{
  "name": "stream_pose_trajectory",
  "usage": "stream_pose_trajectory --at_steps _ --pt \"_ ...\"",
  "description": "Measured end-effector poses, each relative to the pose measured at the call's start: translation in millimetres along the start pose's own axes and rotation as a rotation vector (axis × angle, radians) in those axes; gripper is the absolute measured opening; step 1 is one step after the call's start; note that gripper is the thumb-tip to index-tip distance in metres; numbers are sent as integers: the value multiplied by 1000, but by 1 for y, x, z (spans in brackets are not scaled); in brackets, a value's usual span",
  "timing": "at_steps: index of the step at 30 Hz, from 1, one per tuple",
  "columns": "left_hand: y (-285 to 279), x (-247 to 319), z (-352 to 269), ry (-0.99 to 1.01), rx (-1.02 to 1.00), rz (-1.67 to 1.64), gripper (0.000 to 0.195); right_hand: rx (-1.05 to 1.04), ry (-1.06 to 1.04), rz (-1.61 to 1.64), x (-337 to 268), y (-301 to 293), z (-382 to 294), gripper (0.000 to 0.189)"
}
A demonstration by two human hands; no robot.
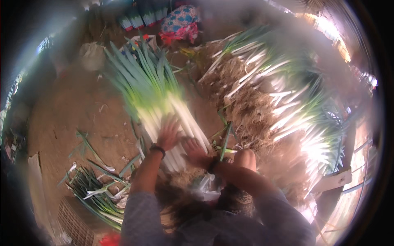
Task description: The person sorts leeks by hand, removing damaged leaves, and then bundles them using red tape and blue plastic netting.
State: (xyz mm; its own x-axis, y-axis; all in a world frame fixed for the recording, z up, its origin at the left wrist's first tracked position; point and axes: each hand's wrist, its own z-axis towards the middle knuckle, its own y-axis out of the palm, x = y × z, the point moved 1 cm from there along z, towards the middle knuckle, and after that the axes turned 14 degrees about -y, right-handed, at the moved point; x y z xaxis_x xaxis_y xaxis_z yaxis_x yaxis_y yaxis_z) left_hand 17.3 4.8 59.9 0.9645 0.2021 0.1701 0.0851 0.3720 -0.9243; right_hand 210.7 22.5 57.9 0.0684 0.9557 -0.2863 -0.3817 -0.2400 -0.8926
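Note:
A thick bundle of green onions (pixel 150 107) lies in front of me, green leaves away from me and white stalks towards my body. My left hand (pixel 169 132) rests on the white stalks with its fingers spread. Lower and to the right, my right hand (pixel 195 153) lies over the stalks near the root end, its fingers apart. Neither hand is closed round a stalk. Dark bands circle both wrists. Beneath the bundle's near end are brown roots (pixel 183 178) and a crumpled clear plastic bag (pixel 207 188).
A long heap of green onions with roots (pixel 255 113) curves along the right. Loose leaves (pixel 95 190) lie at lower left beside a brown crate (pixel 75 220). A patterned cloth bundle (pixel 181 23) and a pale sack (pixel 92 56) stand beyond, on the earthen floor (pixel 80 104).

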Motion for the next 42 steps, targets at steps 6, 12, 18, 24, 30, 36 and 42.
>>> stream_pose_trajectory --at_steps 6,12,18,24,30,36,42 --pt "5 -14 16 35 -3 -101 55 -153 -12 40 32 18 17 61" --pt "7 -14 17 29 46 -88 53 -304 -126 -124 36 13 21 52" --pt "-6 -1 -31 -3 19 -145 53 -257 -72 314 2 5 -5 25" --pt "-3 33 -34 120 16 -197 66 -219 -217 372 48 68 -48 31" --pt "7 -6 -68 66 35 34 75 -537 1 420 -31 7 39 19" --pt "5 30 -57 44 0 -106 70 49 6 630 4 52 -29 30" --pt "6 36 -96 87 -76 -68 71 -83 66 504 -53 26 -58 35"
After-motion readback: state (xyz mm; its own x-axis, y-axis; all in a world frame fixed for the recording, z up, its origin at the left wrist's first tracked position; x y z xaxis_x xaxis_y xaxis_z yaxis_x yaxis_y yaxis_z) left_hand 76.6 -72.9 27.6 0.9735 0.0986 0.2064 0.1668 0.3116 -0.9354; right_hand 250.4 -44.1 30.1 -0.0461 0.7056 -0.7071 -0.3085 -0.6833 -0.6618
